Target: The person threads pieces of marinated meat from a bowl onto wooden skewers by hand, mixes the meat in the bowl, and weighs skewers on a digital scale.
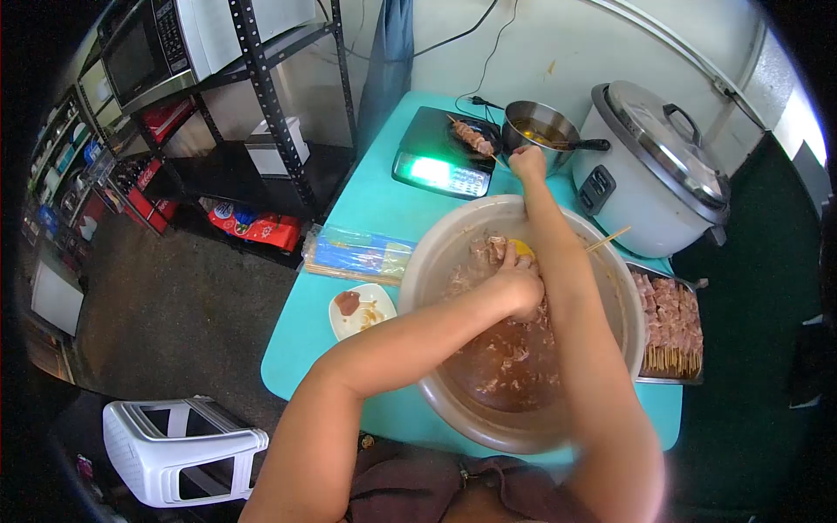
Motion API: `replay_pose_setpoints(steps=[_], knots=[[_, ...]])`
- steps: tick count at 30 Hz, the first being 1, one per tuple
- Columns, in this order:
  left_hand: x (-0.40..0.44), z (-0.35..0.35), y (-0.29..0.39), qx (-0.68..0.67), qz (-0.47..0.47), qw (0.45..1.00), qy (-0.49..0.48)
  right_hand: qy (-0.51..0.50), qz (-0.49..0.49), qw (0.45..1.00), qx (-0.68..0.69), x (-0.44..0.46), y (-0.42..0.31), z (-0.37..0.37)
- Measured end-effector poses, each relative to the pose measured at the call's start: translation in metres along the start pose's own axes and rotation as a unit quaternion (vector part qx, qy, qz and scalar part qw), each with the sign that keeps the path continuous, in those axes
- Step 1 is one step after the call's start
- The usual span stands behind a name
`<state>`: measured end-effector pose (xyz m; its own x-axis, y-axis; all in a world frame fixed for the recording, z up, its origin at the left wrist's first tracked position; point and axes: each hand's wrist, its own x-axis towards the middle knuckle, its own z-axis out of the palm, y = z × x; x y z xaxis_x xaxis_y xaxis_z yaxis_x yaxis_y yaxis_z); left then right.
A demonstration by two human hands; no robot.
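My left hand is inside a large beige basin, fingers stretched toward raw meat pieces and a small yellow object. Reddish liquid with meat scraps covers the basin's bottom. Beyond the far rim, my right hand has its fingers closed beside a metal pot of yellowish liquid; what they grip is hidden. Close by them is the stick end of a meat skewer, which lies on a lit digital scale. A bare wooden stick pokes out past my right forearm.
On the turquoise table are a packet of skewer sticks, a white dish with a meat scrap, a large rice cooker, and a metal tray of raw meat skewers. A white stool and black shelving stand left.
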<state>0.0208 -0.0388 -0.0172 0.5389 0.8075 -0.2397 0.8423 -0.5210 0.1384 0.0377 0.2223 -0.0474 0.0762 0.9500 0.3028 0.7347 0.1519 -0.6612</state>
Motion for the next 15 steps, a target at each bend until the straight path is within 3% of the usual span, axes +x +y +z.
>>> replay_pose_setpoints(steps=[15], knots=[[-0.0041, -0.0020, -0.0014, -0.025, 0.004, 1.000, 0.011, -0.045, 0.007, 0.998, -0.030, -0.0014, 0.0007, -0.0004]])
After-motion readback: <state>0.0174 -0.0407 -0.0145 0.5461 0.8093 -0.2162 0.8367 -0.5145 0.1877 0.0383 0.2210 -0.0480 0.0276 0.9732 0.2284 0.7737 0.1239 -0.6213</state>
